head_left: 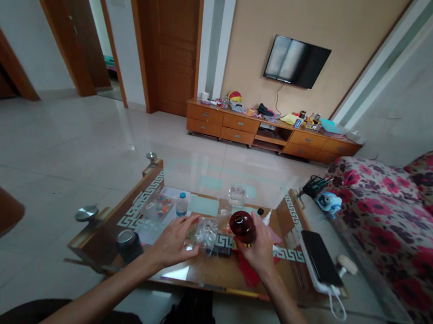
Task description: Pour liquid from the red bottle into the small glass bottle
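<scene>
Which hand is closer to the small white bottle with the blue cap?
Left. The left hand sits just below the small white bottle with the blue cap; the right hand is farther right, holding a dark red round jar.

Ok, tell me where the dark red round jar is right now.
In the head view, the dark red jar sits in the right hand, above the glass table, right of the clear plastic bag.

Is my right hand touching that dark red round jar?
Touching. The head view shows the right hand with its fingers wrapped against the dark red round jar, no gap between them.
</scene>
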`<state>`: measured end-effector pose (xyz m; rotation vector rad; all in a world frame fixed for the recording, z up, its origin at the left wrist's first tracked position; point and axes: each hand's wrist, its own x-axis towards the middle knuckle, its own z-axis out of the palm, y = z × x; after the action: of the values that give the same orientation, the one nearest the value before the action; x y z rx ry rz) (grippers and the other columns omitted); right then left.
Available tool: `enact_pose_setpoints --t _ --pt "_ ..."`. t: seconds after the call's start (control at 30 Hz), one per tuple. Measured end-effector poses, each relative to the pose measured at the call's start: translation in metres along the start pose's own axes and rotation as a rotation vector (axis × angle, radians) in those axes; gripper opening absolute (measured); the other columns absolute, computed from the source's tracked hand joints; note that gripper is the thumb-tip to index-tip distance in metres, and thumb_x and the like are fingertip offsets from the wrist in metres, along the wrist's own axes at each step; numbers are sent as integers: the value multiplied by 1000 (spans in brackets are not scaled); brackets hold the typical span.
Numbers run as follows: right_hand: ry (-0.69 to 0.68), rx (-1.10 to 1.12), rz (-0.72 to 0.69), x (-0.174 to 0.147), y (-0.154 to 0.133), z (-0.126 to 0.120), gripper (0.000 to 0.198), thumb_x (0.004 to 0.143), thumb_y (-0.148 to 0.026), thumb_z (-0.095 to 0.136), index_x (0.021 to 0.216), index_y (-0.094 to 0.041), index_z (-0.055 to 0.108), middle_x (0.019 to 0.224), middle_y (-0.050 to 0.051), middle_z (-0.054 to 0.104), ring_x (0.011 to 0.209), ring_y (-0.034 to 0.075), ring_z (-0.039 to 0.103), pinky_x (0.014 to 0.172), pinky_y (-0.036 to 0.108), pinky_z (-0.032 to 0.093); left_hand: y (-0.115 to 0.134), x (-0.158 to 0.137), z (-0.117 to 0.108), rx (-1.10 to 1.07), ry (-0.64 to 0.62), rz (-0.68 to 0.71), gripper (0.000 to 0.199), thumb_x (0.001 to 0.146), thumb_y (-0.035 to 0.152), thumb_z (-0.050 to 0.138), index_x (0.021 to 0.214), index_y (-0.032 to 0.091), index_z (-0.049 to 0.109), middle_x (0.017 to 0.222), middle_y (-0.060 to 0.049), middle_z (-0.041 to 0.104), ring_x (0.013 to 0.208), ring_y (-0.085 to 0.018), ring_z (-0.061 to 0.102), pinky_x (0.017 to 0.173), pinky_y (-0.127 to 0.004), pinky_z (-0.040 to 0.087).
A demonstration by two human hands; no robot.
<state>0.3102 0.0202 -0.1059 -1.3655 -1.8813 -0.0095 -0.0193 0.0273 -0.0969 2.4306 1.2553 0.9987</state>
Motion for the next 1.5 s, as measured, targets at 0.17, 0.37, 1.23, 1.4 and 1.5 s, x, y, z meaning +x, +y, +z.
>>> enact_pose_setpoints --t 0.17,0.37,1.23,1.4,1.5 --pt "-11 -60 -7 7 -8 -10 77 83 -39 75 153 -25 45 142 13 65 127 36 62 110 56 44 -1 -2 0 -20 -59 69 76 88 40 77 154 25 43 139 -14 63 129 -34 61 111 -55 52" --pt "-31 -187 -72 12 -28 -32 77 80 -22 71 153 -27 47 146 12 60 136 36 53 119 59 34 -5 -6 0 -57 -106 128 77 91 47 78 156 25 43 143 -14 62 134 -34 59 114 -54 50" --pt "-43 -313 -216 11 -37 -52 95 77 -9 66 163 -37 38 161 9 45 148 40 41 121 63 35 1 -7 -7 -33 -72 167 83 88 57 79 157 26 45 146 -15 63 134 -35 59 115 -57 47" --pt "-36 -338 -227 12 -38 -53 93 79 -8 66 163 -39 38 163 9 43 149 40 40 122 64 33 1 -7 -7 -24 -73 169 81 90 58 77 156 25 45 147 -14 62 135 -34 58 116 -55 46" --pt "-37 -348 -235 12 -38 -54 95 80 -8 65 164 -41 36 163 8 43 149 41 41 120 66 34 1 -7 -7 -35 -73 166 81 90 57 78 157 26 45 147 -14 62 135 -34 58 116 -56 46"
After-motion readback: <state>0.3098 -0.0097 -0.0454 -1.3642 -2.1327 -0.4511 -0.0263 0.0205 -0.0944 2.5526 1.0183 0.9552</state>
